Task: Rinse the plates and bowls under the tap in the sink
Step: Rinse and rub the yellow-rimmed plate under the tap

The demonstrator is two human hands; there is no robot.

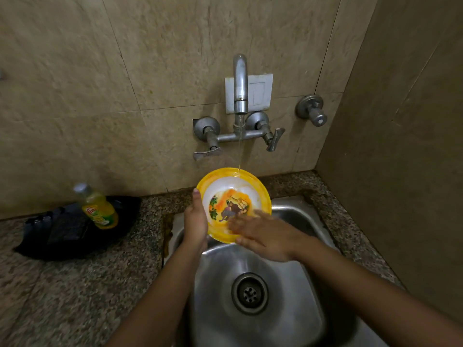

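Holding bowl (233, 194), left grip (196, 222), right grip (263, 236) inside

Left hand (196, 222) grips bowl (230, 189) rim; right hand (265, 237) flat, fingers (240, 222) extended.

Dim, warm light; wide-angle bending at edges; right hand (263, 236) motion-blurred.

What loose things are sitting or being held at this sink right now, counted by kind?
Bowl: 1
Bottle: 1
Black bag: 1
Total: 3
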